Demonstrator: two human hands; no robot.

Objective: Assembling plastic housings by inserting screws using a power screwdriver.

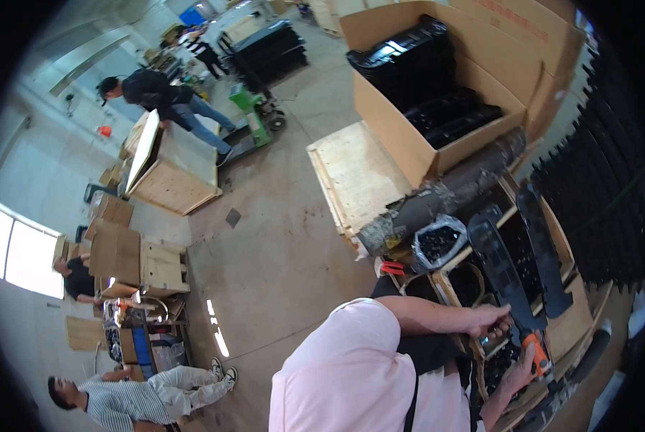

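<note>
A long black plastic part (506,270) lies across the wooden crate at the right, its near end between my hands. My right hand (520,371) is wrapped round an orange power screwdriver (539,358), whose front end is at the near end of that part. Beside the same end, my left hand (491,322) has its fingers curled closed; what they grip is too small to make out. A second long black part (544,248) lies alongside the first, farther right.
A clear bag of small black pieces (439,242) sits beyond my left arm, near a red-handled tool (392,268). Past a dark wrapped roll (444,193), a cardboard box (394,133) holds black parts. Stacked black pieces (596,173) stand at right. Other people are at left.
</note>
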